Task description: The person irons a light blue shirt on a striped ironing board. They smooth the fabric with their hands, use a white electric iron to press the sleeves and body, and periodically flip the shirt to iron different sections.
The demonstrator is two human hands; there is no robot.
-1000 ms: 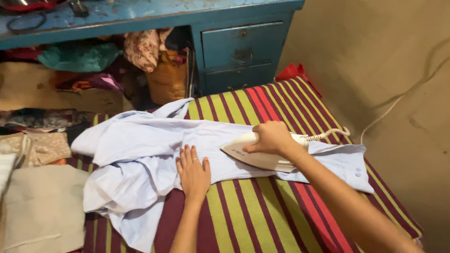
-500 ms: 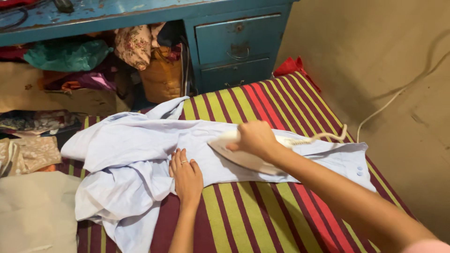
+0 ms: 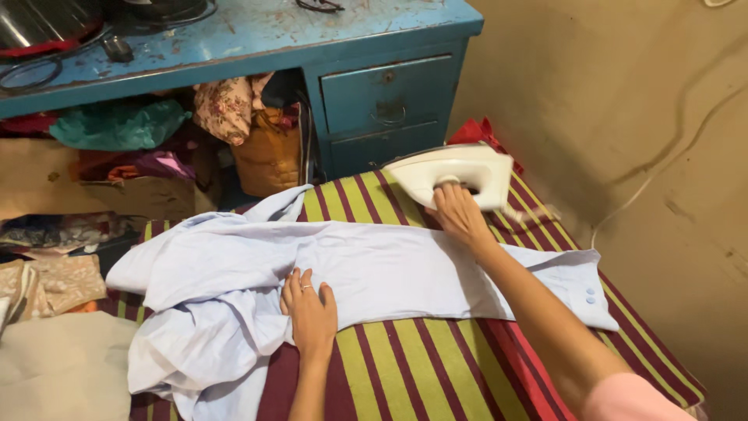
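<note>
— Item one, right hand?
— Fingers closed round the white iron, now lifted off the pale blue shirt, held above the striped cloth

— Item two, left hand?
— Fingers flat and open, still pressing the shirt; sleeve lies smooth, pass finished

One iron, one shirt

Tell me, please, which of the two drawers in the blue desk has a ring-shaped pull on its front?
The upper drawer: a metal ring pull hangs at its middle. The lower drawer beneath it shows a plain front with no visible pull.
</note>
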